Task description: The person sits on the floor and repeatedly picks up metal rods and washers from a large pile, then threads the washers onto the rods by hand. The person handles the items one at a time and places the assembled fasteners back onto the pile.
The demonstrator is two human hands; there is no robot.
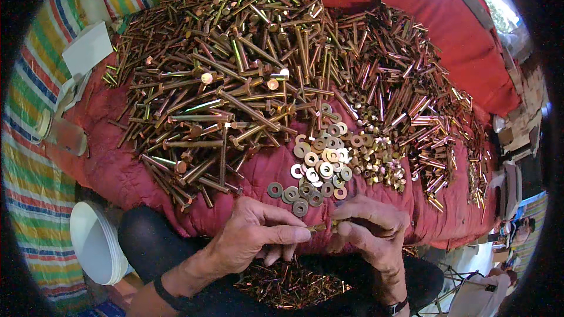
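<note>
In front of me, my left hand [255, 236] is closed, its thumb and fingertips pinching a brassy bolt [318, 228] that points to the right. Facing it, my right hand [376, 226] has thumb and forefinger bent round a small yellowish piece [334, 223] at the bolt's far end; it is too small to tell its kind. Just beyond my fingers lie loose flat washers [326, 169], some overlapping. Right of the washers is a heap of small nuts [379, 161]. A large pile of long bolts [223, 82] rises behind them.
Shorter, thinner bolts [417, 76] spread along the right of the red padded cloth [264, 176]. More assembled-looking hardware [291, 285] lies low between my legs. White stacked basins [97, 240] stand at the left, near a clear jar [67, 136] and a white card box [87, 50].
</note>
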